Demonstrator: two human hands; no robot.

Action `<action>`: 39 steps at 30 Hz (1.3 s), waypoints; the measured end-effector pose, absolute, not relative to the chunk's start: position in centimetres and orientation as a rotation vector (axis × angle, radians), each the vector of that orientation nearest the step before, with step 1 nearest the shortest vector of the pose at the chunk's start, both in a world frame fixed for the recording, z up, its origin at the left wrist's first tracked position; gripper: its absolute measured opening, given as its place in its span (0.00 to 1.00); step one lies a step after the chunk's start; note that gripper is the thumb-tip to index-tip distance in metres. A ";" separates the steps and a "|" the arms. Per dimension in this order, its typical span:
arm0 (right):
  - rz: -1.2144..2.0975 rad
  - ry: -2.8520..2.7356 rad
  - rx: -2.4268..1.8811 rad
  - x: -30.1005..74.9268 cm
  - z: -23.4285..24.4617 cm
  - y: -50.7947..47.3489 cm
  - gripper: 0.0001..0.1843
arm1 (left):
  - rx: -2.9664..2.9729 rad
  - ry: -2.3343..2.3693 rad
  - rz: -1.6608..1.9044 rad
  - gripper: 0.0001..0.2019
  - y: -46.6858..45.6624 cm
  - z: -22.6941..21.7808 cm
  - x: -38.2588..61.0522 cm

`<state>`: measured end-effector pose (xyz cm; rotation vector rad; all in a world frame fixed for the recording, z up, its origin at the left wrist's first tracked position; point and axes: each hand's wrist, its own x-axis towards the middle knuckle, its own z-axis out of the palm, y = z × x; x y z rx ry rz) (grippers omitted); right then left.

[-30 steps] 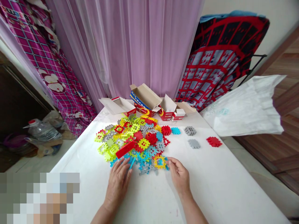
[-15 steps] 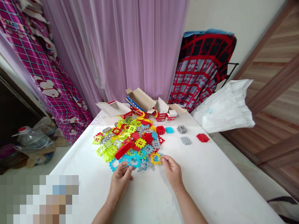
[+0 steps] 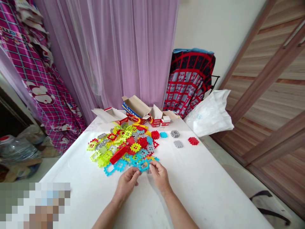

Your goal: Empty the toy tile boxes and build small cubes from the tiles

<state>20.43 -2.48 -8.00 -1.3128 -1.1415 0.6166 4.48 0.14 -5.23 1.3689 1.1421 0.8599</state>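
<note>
A blue interlocking plastic piece (image 3: 144,165) with an open middle is held between my two hands at the near edge of a colourful heap. My left hand (image 3: 129,183) pinches its left side, thumb and fingers together. On its right side, my right hand (image 3: 160,175) grips it with thumb and fingertips. Just left of it, more blue pieces (image 3: 109,169) lie on the table. Behind spreads the heap of green, yellow, red, grey and blue pieces (image 3: 104,158), with a long red block (image 3: 118,155) slanting on top.
On the white table (image 3: 205,190), grey pieces (image 3: 178,144), a blue piece (image 3: 163,135) and red pieces (image 3: 193,141) lie right of the heap. Opened cardboard boxes (image 3: 137,108) stand at the back. A white bag (image 3: 209,114) is at the far right edge.
My hands have come closer together, and a blue piece is now raised between them. My right hand has left the yellow frame piece, now mostly covered. The view has turned rightward.
</note>
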 end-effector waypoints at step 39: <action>-0.155 -1.410 -2.338 25.1 -5.2 -5.7 0.13 | 1.387 1.176 0.897 0.28 -0.6 -4.9 3.7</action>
